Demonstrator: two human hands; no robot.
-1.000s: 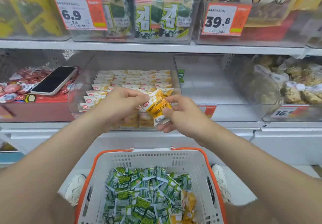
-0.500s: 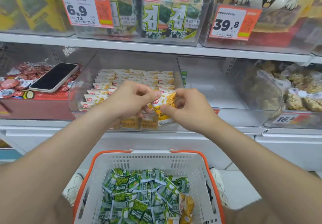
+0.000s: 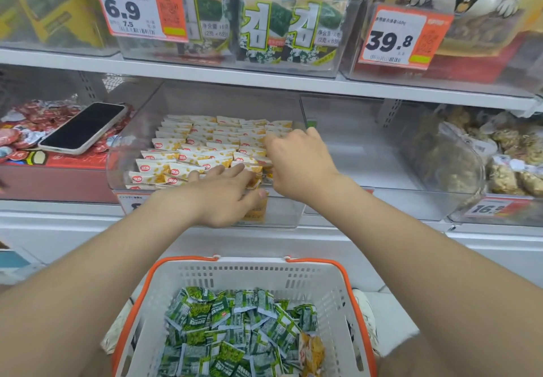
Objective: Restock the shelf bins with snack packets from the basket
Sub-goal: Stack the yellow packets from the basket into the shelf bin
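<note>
Here, the left hand (image 3: 223, 197) lies palm down over the front edge of the clear bin (image 3: 285, 215) on the middle shelf. Its fingers (image 3: 232, 171) are straight and slightly spread, resting flat on the front row of yellow-and-white snack packets (image 3: 205, 141), and they hold nothing. The right hand (image 3: 299, 165) reaches into the right side of the same bin, its fingertips (image 3: 274, 141) bent downward among the packets. Whether they pinch a packet or merely press on the rows cannot be told, since the back of the hand hides the underside. The packets sit in the bin in overlapping rows and lie directly under and just ahead of both sets of fingertips.

Below, between the forearms, a white basket (image 3: 235, 274) with an orange rim holds a loose heap of green packets (image 3: 235, 326), with a yellow packet (image 3: 311, 350) at the heap's right edge.

To the left of the clear bin, a phone (image 3: 83, 127) lies screen up on a pile of red round packets (image 3: 26, 136). At far right, another bin holds bagged brown snacks (image 3: 514, 153).

On the upper shelf, seaweed packs (image 3: 282, 24) stand upright in clear bins. A price tag reading 6.9 (image 3: 138, 9) hangs at their left, and a second tag (image 3: 402, 39) at their right reads 39.8.
</note>
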